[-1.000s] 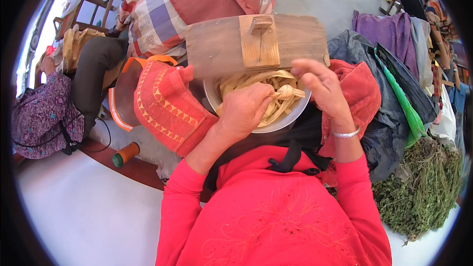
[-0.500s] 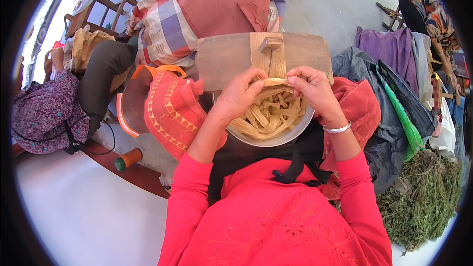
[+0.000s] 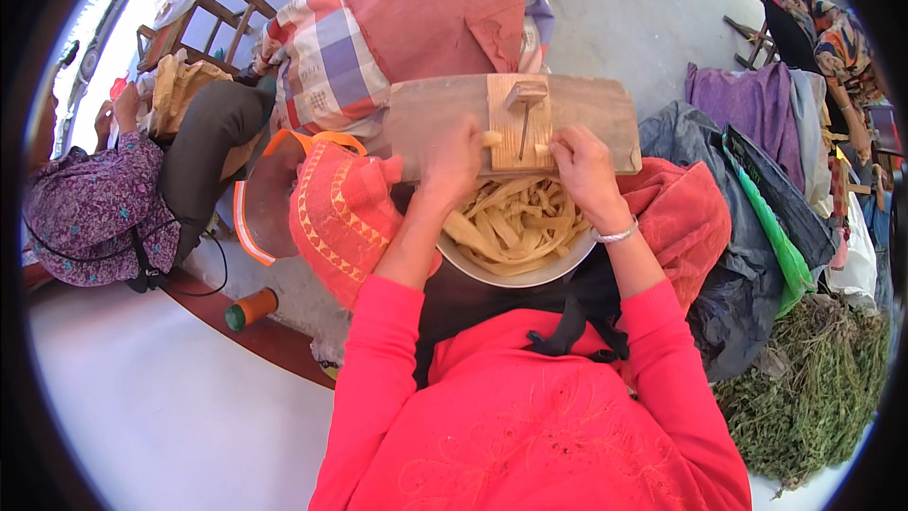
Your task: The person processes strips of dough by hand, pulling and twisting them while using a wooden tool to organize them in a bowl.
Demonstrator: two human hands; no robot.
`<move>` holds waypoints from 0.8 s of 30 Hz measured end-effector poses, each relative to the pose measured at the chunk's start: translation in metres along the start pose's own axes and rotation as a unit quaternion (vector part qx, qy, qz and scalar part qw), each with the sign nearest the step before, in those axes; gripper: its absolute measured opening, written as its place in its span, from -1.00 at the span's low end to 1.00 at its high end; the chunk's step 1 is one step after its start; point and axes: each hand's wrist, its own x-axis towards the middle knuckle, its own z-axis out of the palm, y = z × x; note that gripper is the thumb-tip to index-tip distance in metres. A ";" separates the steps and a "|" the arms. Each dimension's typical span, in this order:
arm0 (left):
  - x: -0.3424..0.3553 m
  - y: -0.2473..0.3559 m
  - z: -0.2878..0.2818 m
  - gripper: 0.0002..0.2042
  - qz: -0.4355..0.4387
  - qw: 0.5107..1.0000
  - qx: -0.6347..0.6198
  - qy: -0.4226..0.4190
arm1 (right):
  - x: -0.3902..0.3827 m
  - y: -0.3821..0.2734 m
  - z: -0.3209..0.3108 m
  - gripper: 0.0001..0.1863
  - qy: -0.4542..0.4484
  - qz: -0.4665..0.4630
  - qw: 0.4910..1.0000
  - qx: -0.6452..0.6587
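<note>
My left hand [image 3: 452,163], slightly blurred, is closed over the wooden board [image 3: 430,123], with the tip of a tan fibre strip [image 3: 492,139] poking out of its fingers. On the other side of the raised centre plate [image 3: 506,128], my right hand [image 3: 584,170] pinches another strip end [image 3: 543,150]. No strip shows stretched between the two hands. From the centre plate rises a small wooden block [image 3: 526,93], with a thin dark rod running down from it. Below the board, a metal bowl [image 3: 515,281] on my lap holds a heap of tan fibre strips [image 3: 520,227].
Red towels [image 3: 331,208] lie to either side of the bowl. Ahead stands a bundle under reddish cloth [image 3: 426,9]. A person in purple patterned clothes [image 3: 95,208] sits at left, near an orange spool [image 3: 253,308]. Dried plants [image 3: 804,388] and dark plastic sheeting [image 3: 733,255] are at right.
My hands have moved up from the bowl's far rim onto the board and spread apart. The strip stretched between them earlier no longer spans the gap; short ends show at each hand.
</note>
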 end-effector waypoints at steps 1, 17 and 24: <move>-0.004 0.003 -0.009 -0.88 -0.005 1.000 0.002 -0.005 | -0.003 0.001 -0.007 -0.90 0.009 -0.002 1.000 -0.014; -0.055 0.056 -0.051 -0.79 -0.007 0.896 -0.365 -0.253 | -0.049 -0.035 -0.061 -0.76 -0.175 -0.135 0.974 -0.046; -0.075 0.109 -0.058 -0.68 0.039 0.777 -0.574 -0.254 | -0.067 -0.135 -0.125 -0.80 -0.210 0.135 0.855 0.454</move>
